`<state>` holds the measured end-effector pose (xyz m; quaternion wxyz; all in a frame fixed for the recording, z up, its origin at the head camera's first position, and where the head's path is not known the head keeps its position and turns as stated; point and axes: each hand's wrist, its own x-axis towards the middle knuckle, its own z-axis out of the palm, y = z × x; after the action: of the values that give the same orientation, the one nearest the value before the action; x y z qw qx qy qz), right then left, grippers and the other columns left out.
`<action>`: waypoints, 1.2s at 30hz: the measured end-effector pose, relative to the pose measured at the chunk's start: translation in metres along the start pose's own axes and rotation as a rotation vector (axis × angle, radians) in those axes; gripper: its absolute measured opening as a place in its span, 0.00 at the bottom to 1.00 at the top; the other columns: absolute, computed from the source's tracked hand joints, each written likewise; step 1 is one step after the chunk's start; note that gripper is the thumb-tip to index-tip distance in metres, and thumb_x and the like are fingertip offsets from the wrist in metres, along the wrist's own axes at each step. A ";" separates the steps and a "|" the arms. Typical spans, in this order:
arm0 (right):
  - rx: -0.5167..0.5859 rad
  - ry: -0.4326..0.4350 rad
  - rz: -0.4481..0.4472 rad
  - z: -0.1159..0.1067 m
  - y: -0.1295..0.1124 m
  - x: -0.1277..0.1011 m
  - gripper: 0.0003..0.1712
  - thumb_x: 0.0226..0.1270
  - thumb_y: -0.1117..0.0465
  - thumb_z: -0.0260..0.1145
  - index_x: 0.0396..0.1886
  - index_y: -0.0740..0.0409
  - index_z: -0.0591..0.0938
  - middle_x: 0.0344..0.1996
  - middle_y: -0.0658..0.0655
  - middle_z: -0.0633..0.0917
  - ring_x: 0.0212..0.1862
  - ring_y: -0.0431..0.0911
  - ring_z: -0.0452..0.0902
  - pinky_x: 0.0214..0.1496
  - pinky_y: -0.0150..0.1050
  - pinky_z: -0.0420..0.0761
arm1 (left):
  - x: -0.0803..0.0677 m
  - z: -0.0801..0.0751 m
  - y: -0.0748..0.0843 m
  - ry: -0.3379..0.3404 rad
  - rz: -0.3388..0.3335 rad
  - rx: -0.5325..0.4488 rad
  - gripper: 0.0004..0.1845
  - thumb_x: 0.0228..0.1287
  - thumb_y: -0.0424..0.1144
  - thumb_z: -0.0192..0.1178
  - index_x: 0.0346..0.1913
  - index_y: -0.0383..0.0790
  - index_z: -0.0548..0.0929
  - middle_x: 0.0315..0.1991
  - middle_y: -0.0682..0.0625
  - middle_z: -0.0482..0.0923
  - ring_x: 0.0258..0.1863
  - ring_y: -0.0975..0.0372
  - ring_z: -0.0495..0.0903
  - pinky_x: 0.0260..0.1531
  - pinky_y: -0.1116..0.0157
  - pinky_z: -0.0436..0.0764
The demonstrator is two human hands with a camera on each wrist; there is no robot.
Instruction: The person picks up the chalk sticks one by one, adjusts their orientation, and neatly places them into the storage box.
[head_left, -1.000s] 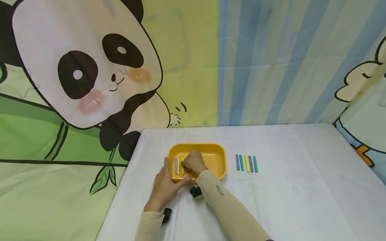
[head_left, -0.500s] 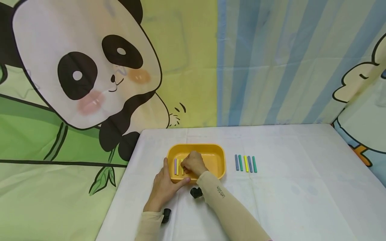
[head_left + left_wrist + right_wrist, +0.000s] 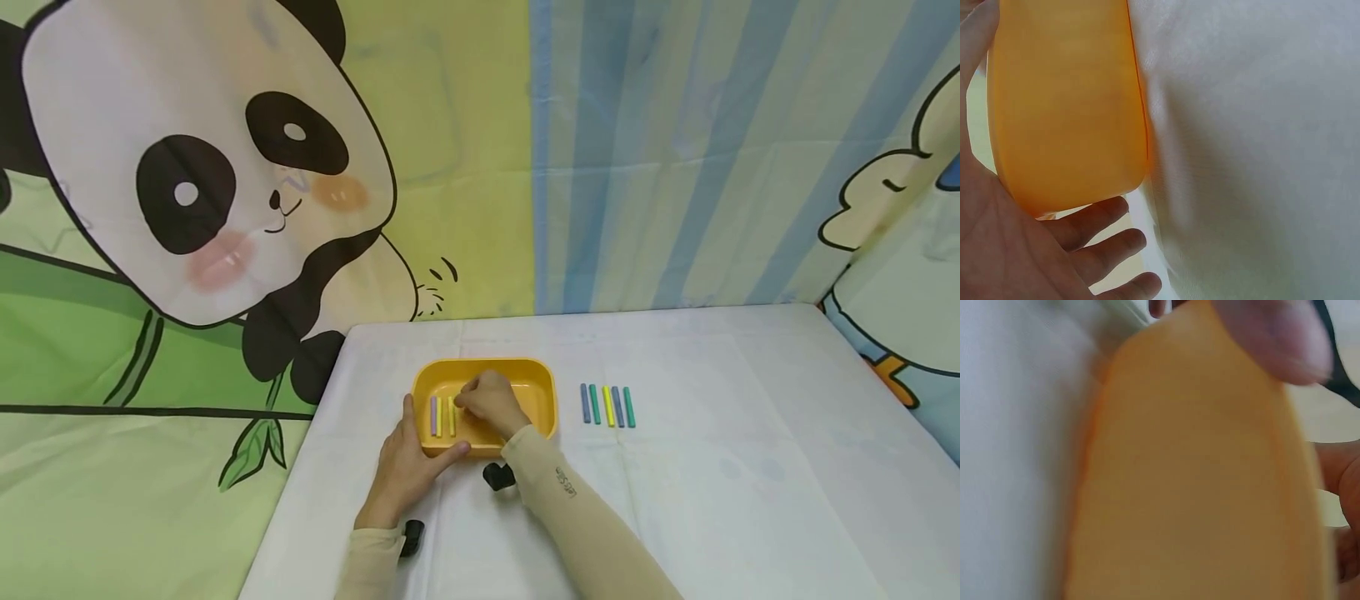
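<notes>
On the white table stands a shallow orange-yellow tray (image 3: 536,365). Inside its left part, a purple chalk-like stick (image 3: 433,416) and two yellow sticks (image 3: 452,417) lie side by side. My left hand (image 3: 400,471) rests on the tray's near left corner, thumb along the front and straight fingers along the left end; the left wrist view shows those fingers (image 3: 1107,250) by the tray's end wall. My right hand (image 3: 491,403) is over the tray, fingers bent, fingertips beside the rightmost yellow stick; I cannot tell whether they hold anything. Its thumb (image 3: 1291,347) overlaps the tray's edge.
Right of the tray, several blue, green and yellow sticks (image 3: 609,407) lie in a row on the tablecloth (image 3: 712,467). Black wrist-camera pieces (image 3: 498,477) sit at both wrists. A printed panda curtain (image 3: 225,167) hangs behind the table.
My right hand has lifted slightly up and to the right, its wrist shifting right, uncovering more of the second yellow stick. My left hand keeps its place at the tray's corner.
</notes>
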<state>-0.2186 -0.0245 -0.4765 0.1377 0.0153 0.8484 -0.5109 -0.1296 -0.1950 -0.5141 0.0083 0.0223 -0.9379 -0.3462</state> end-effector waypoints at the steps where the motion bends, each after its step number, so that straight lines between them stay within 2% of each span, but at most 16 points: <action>1: -0.003 0.009 -0.003 -0.003 -0.001 0.000 0.08 0.59 0.61 0.76 0.34 0.59 0.86 0.26 0.53 0.84 0.29 0.45 0.79 0.31 0.35 0.78 | 0.000 0.000 0.000 0.000 -0.002 -0.002 0.74 0.46 0.78 0.67 0.82 0.48 0.33 0.77 0.37 0.55 0.73 0.42 0.60 0.70 0.42 0.61; 8: 0.044 0.052 -0.053 -0.023 -0.013 -0.008 0.11 0.63 0.60 0.73 0.43 0.60 0.85 0.27 0.54 0.85 0.30 0.47 0.83 0.33 0.37 0.83 | 0.002 0.002 -0.002 0.005 -0.015 0.002 0.73 0.46 0.77 0.68 0.82 0.50 0.32 0.78 0.37 0.54 0.74 0.42 0.60 0.71 0.41 0.60; 13: 0.104 0.066 -0.072 -0.038 -0.016 -0.015 0.11 0.65 0.62 0.70 0.44 0.62 0.83 0.30 0.56 0.85 0.32 0.51 0.84 0.35 0.39 0.84 | 0.002 0.002 -0.003 0.001 -0.011 -0.005 0.74 0.46 0.76 0.68 0.82 0.50 0.31 0.78 0.37 0.54 0.74 0.43 0.59 0.71 0.42 0.60; 26: 0.154 0.093 -0.106 -0.066 -0.010 -0.027 0.13 0.64 0.61 0.71 0.45 0.61 0.85 0.32 0.58 0.88 0.36 0.57 0.87 0.38 0.42 0.86 | 0.001 0.001 -0.002 -0.003 -0.006 0.001 0.76 0.42 0.81 0.65 0.82 0.49 0.32 0.78 0.38 0.54 0.74 0.43 0.60 0.71 0.43 0.60; 29: 0.148 0.104 -0.117 -0.071 -0.010 -0.030 0.12 0.64 0.61 0.71 0.45 0.61 0.85 0.31 0.57 0.87 0.35 0.57 0.87 0.36 0.41 0.86 | 0.001 0.001 -0.002 -0.003 -0.008 0.004 0.76 0.43 0.81 0.65 0.82 0.49 0.32 0.78 0.37 0.54 0.74 0.43 0.59 0.71 0.43 0.60; 36: 0.131 0.135 -0.120 -0.083 -0.008 -0.035 0.13 0.65 0.59 0.72 0.46 0.59 0.85 0.32 0.56 0.88 0.29 0.47 0.85 0.37 0.42 0.86 | 0.002 0.002 -0.002 -0.002 -0.011 -0.002 0.76 0.42 0.81 0.66 0.82 0.50 0.31 0.78 0.38 0.54 0.74 0.44 0.60 0.71 0.43 0.61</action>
<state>-0.2045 0.0483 -0.4245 0.0478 0.0077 0.8199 -0.5705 -0.1318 -0.1952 -0.5168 0.0054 0.0272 -0.9374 -0.3472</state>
